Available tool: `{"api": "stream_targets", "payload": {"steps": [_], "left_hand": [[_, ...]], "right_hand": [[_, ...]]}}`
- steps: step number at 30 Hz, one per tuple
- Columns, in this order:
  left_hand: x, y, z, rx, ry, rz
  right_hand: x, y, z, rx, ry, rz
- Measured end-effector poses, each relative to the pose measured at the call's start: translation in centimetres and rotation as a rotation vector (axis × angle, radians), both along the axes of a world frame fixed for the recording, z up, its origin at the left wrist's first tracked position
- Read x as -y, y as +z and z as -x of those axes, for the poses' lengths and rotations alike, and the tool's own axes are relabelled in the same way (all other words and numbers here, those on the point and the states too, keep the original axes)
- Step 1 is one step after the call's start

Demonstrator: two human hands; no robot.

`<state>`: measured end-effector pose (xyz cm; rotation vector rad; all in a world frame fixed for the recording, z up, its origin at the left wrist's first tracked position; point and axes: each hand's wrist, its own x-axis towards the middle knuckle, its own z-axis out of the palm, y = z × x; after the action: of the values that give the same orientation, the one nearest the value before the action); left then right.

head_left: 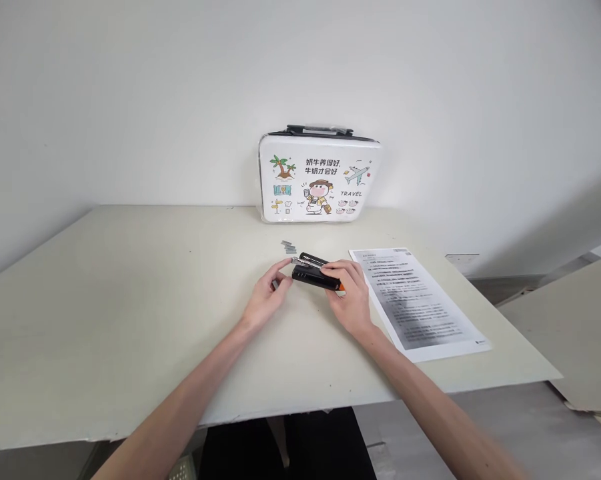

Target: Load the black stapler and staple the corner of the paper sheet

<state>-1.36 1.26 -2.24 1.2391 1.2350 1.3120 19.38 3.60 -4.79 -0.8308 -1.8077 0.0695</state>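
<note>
A black stapler [316, 277] is opened up, its silver staple channel [307, 263] showing between the two black halves. My right hand [349, 293] grips its right end, the fingers over the channel and a bit of orange visible by the palm. At the other end, my left hand [267, 293] has its index fingertip against the tip of the channel and its thumb by the black body. The remaining left fingers are curled under, and whether they hide a small piece is unclear. Just beyond the stapler lie several strips of staples [289, 247] on the table.
A white cartoon-printed case [320, 177] with a black handle stands against the wall at the back of the pale table [130, 320]. Right of my hands lies a printed sheet of paper [420, 300]. The table's front edge runs just before my lap.
</note>
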Motion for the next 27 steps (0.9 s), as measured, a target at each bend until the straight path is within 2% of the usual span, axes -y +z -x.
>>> {"api": "stream_targets", "payload": {"steps": [3,6,10,14,19,23,27], "left_hand": [[0.2,0.0,-0.2,-0.019,-0.109,-0.024],[0.2,-0.1,-0.3,0.039,-0.144,0.032],[0.0,-0.3,-0.3,0.254,-0.08,0.126],[-0.1,0.0,-0.1,0.507,-0.012,0.142],[-0.5,0.0,0.3,0.727,0.105,0.168],[-1.0,-0.5,0.9,0.864,0.141,0.17],[-1.3,-0.9,1.5,0.911,0.159,0.153]], "right_hand": [[0.0,0.0,-0.1,0.004,-0.009,0.011],[-0.1,0.0,-0.1,0.0,-0.022,0.035],[0.0,0.0,0.1,0.017,-0.001,0.085],[0.1,-0.2,0.2,0.044,0.013,0.154],[-0.4,-1.3,0.5,0.066,-0.03,0.242],[-2.0,-2.2,3.3,0.025,-0.004,0.322],[-4.3,-1.9,8.6,0.011,-0.016,0.385]]}}
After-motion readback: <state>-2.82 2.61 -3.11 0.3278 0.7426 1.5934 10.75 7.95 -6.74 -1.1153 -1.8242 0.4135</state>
